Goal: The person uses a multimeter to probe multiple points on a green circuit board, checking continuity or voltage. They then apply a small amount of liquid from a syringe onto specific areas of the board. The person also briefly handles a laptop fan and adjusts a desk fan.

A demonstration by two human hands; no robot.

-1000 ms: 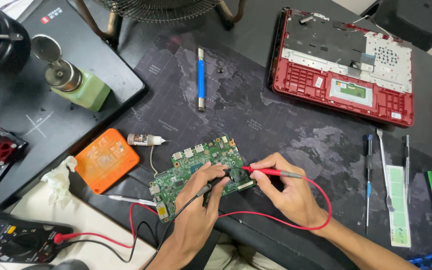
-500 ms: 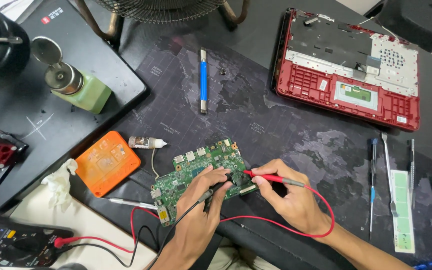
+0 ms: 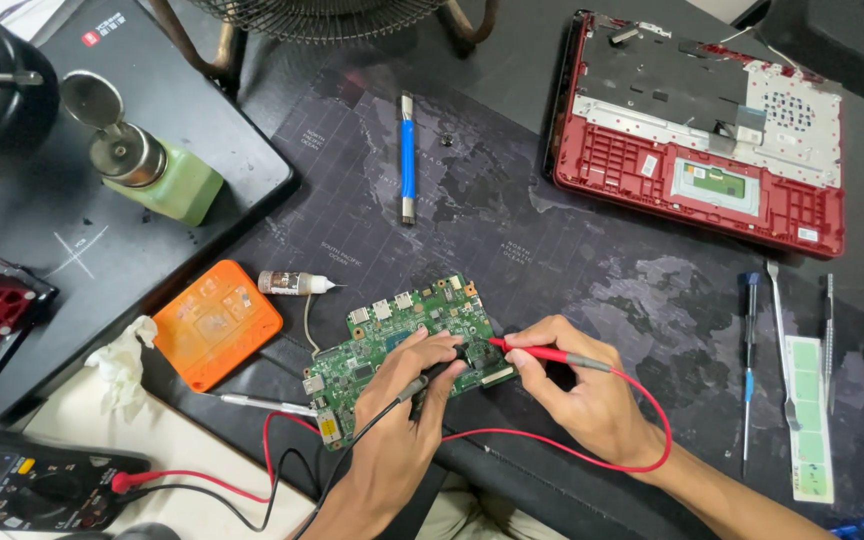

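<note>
The green circuit board (image 3: pixel 402 345) lies low in the middle of the frame on the dark table mat (image 3: pixel 552 240). The left hand (image 3: pixel 407 420) has its grip pinched shut on a black probe (image 3: pixel 422 380). The right hand (image 3: pixel 582 390) is clamped on a red probe (image 3: pixel 542 353). Both tips touch the board. Since the earlier frame, the hands have stayed put; the view has only slid a little.
</note>
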